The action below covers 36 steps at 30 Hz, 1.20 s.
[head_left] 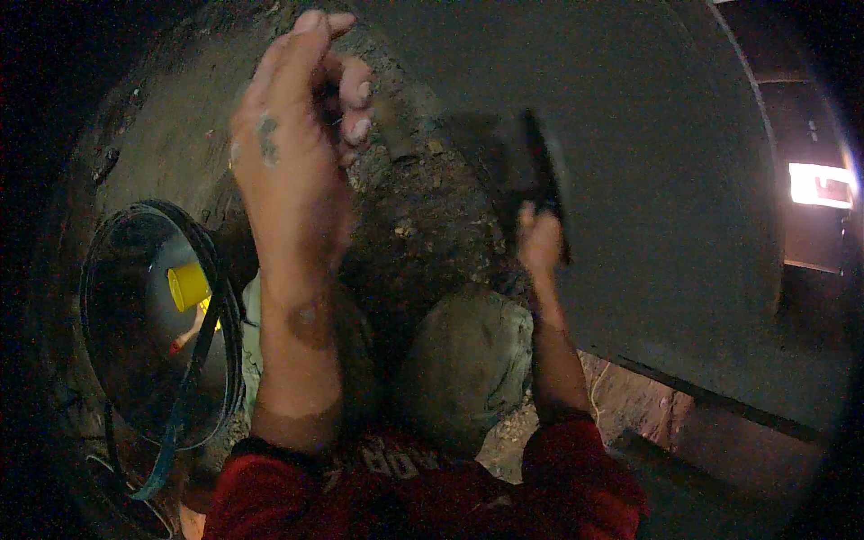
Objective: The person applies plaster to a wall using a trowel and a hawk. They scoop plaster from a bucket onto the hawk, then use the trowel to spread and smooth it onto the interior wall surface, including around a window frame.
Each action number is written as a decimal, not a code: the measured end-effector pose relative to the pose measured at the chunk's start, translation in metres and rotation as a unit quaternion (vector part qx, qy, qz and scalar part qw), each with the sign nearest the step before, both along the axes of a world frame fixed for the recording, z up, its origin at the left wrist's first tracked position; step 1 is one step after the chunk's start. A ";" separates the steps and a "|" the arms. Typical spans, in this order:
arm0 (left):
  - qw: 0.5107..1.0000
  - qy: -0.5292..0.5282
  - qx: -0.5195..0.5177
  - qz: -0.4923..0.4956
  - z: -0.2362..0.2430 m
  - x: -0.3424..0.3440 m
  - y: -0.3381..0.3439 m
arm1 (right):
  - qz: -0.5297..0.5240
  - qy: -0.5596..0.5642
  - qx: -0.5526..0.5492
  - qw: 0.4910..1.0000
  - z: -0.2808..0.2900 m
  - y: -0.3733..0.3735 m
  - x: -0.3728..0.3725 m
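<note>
Head view has the red shirt (405,504) closest, cut off by the lower edge, with both forearms reaching up from its sleeves past a pair of dusty trousered knees (468,364). At left, beside the left forearm, stands a round black tub (231,360) with a yellow container (187,288) inside and a blue strap (166,454) hanging across its rim; what lies under the container is hard to make out. The left hand (297,144) is raised high, fingers half curled with gaps between them, its palm mostly turned from sight and shaded. Lower and to the right, the right hand (542,241) is clamped on a dark, flat tool (544,162), which lies at the left margin of a smooth grey face (666,180). The tool's long axis runs nearly up and down, its top end leaning slightly left; motion blur softens it, the fingers hide its grip, and whether it touches the grey face I cannot tell. Between the hands spreads rough, crumbly ground (409,225), sunk in shadow. Farthest off, a bright opening (819,185) glares at the right rim.
</note>
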<state>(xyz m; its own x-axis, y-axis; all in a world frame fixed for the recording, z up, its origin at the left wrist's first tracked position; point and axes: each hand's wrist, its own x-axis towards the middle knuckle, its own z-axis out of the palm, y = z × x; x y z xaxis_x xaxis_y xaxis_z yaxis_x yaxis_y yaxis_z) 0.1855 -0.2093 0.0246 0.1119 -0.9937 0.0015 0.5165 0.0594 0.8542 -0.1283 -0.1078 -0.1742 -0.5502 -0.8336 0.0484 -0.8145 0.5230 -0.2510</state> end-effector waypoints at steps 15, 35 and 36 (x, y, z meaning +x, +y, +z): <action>0.997 0.073 -0.008 0.002 -0.011 0.001 -0.010 | 0.138 -0.085 0.093 0.982 -0.091 -0.089 0.048; 0.993 0.110 0.045 -0.024 -0.004 0.009 -0.007 | 0.159 -0.112 0.201 0.960 -0.077 -0.182 0.057; 0.993 0.109 0.040 -0.013 -0.007 0.013 -0.008 | 0.143 -0.098 0.152 0.973 -0.083 -0.182 0.054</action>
